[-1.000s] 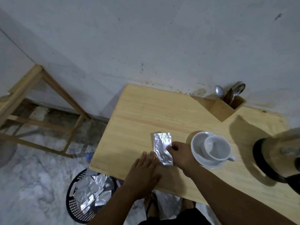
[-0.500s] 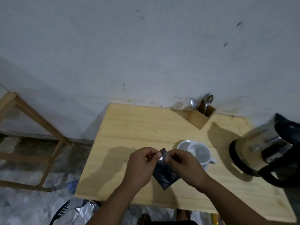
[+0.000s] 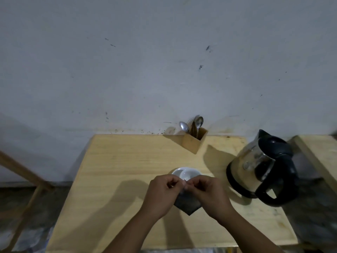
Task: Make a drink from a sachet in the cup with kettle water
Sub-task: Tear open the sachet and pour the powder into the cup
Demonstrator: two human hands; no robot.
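Observation:
A foil sachet (image 3: pixel 187 204) hangs above the wooden table (image 3: pixel 127 165), one corner pointing down. My left hand (image 3: pixel 161 194) and my right hand (image 3: pixel 209 194) both pinch its top edge, fingertips almost touching. Just behind the hands a white cup (image 3: pixel 189 174) stands on a white saucer (image 3: pixel 176 172), mostly hidden by my fingers. A steel kettle (image 3: pixel 255 167) with a black lid and handle stands on the table to the right.
A wooden holder (image 3: pixel 194 142) with spoons and a fork stands at the back against the wall. A wooden frame (image 3: pixel 23 172) stands at the left. Another wooden surface (image 3: pixel 321 152) lies to the right of the kettle.
Both hands picked the sachet up off the table and brought it to the front of the cup. The view has tilted up and turned right, so the floor basket is out of sight.

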